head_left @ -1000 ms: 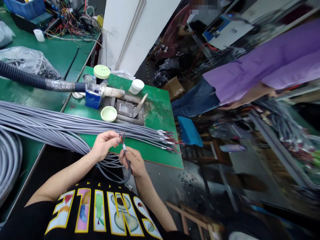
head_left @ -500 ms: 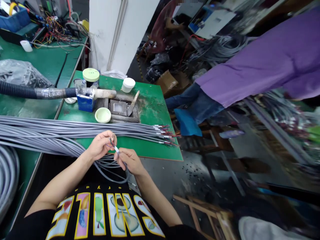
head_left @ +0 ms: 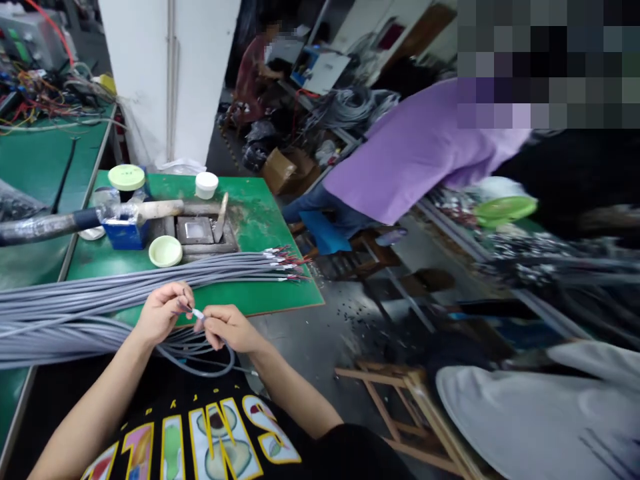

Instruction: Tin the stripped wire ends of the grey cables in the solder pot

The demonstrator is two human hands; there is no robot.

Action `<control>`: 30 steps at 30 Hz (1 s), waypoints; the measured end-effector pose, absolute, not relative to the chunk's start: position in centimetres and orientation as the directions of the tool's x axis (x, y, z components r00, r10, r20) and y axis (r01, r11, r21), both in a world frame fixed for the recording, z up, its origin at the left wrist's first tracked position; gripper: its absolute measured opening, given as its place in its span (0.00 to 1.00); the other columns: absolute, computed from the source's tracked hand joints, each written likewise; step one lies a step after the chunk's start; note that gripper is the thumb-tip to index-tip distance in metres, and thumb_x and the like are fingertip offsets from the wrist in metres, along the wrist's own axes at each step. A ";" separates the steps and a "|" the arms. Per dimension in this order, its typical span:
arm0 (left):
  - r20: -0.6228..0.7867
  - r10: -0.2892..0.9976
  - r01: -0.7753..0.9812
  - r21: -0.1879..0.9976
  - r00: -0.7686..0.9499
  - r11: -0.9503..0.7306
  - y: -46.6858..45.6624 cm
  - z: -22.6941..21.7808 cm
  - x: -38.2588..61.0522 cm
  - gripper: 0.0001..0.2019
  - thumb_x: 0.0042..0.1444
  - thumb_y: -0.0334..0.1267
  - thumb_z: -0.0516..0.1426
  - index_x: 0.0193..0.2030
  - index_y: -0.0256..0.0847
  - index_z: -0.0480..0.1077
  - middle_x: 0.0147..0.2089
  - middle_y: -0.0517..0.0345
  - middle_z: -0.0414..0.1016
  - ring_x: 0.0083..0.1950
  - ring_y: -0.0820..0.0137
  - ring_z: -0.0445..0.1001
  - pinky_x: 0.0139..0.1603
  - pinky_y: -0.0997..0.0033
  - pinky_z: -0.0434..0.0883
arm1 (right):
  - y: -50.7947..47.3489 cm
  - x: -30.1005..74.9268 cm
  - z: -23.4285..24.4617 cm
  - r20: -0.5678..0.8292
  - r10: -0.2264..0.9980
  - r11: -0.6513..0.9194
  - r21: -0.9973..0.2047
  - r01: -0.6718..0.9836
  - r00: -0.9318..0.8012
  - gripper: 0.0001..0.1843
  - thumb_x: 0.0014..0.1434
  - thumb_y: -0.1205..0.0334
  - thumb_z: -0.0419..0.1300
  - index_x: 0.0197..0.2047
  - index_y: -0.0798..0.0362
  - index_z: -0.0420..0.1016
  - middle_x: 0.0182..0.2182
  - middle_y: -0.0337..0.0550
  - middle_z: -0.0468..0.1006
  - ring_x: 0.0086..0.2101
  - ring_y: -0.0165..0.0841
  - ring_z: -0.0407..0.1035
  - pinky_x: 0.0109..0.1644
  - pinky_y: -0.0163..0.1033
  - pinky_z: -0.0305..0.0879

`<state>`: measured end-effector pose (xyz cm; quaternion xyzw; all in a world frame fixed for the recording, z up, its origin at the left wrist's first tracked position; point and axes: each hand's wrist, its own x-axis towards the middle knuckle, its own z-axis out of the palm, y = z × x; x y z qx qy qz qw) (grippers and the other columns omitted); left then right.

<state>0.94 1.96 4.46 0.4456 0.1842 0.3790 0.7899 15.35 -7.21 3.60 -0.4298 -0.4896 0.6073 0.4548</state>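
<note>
A white-sleeved cable end [head_left: 199,314] is held just above the near edge of the green desk [head_left: 260,200], between the two hands. It is pinched by the right grip [head_left: 227,328], with the thumb pressed against the forefinger, while the left grip [head_left: 163,312] is curled closed on the thin wires at its tip; these wires are too small to be told apart. A grey cable loop [head_left: 200,365] hangs below the hands. A cable bundle [head_left: 75,300] is laid across the desk, its stripped ends [head_left: 285,263] fanned out to the right, with red wires showing. Beyond the bundle, a metal block [head_left: 195,231] is set into the desk, and a scraper [head_left: 220,217] is propped against it. A pale green dish [head_left: 165,251] is placed just in front of the block, and a white pot [head_left: 207,185] behind it. To the left, a blue box [head_left: 125,235] is partly covered by a hose [head_left: 35,229], with a green-lidded jar [head_left: 127,177] behind it. Further right, a person in a purple shirt [head_left: 420,153] is seen leaning over.
</note>
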 end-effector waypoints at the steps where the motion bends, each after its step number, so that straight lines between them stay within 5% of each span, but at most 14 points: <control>1: 0.039 0.779 -0.435 0.846 0.626 0.308 1.9 4.4 1.0 0.13 0.42 0.43 0.68 0.22 0.36 0.73 0.22 0.60 0.69 0.21 0.76 0.67 0.22 0.77 0.66 | -7.1 15.4 3.8 -0.073 0.980 -0.097 -0.987 -0.124 -0.187 0.14 0.57 0.51 0.57 0.38 0.54 0.68 0.17 0.30 0.67 0.15 0.23 0.57 0.21 0.30 0.53; 6: -0.099 0.806 -0.355 0.861 0.584 0.363 1.2 4.0 1.8 0.14 0.37 0.43 0.70 0.22 0.36 0.74 0.23 0.59 0.72 0.23 0.76 0.70 0.26 0.78 0.69 | -6.9 14.8 4.8 0.085 0.993 0.079 -0.994 0.070 0.077 0.23 0.47 0.64 0.64 0.47 0.50 0.63 0.25 0.30 0.67 0.23 0.24 0.61 0.28 0.30 0.58; 9: -0.238 0.759 -0.325 0.797 0.605 0.509 0.4 3.6 2.5 0.15 0.32 0.42 0.71 0.20 0.35 0.73 0.21 0.60 0.72 0.23 0.76 0.70 0.27 0.78 0.70 | -6.9 14.0 4.9 0.185 0.965 0.134 -0.958 0.254 0.187 0.19 0.50 0.62 0.63 0.45 0.50 0.65 0.21 0.28 0.64 0.22 0.24 0.59 0.28 0.30 0.58; 14: -0.364 0.689 -0.335 0.672 0.627 0.660 -0.9 3.4 3.4 0.16 0.29 0.41 0.71 0.22 0.34 0.74 0.23 0.57 0.75 0.25 0.74 0.71 0.28 0.77 0.71 | -6.7 13.6 3.9 0.339 0.926 0.250 -0.880 0.403 0.166 0.12 0.57 0.57 0.57 0.44 0.50 0.69 0.25 0.34 0.73 0.24 0.27 0.66 0.30 0.31 0.63; 20: -0.307 0.790 -0.444 0.693 0.530 0.568 -1.7 3.3 4.0 0.13 0.31 0.39 0.70 0.19 0.35 0.72 0.22 0.59 0.72 0.25 0.75 0.69 0.29 0.76 0.70 | -6.5 13.7 3.8 0.446 0.852 0.298 -0.843 0.447 0.274 0.11 0.62 0.59 0.52 0.40 0.52 0.74 0.32 0.42 0.81 0.31 0.29 0.74 0.36 0.32 0.69; 30: -0.031 0.935 -0.408 0.894 0.353 0.183 -1.5 2.3 3.4 0.10 0.43 0.39 0.65 0.20 0.39 0.71 0.23 0.61 0.70 0.26 0.74 0.67 0.30 0.74 0.69 | -6.4 13.8 3.9 0.402 0.862 0.249 -0.866 0.433 0.309 0.13 0.63 0.56 0.50 0.31 0.52 0.70 0.21 0.37 0.73 0.24 0.28 0.69 0.33 0.33 0.67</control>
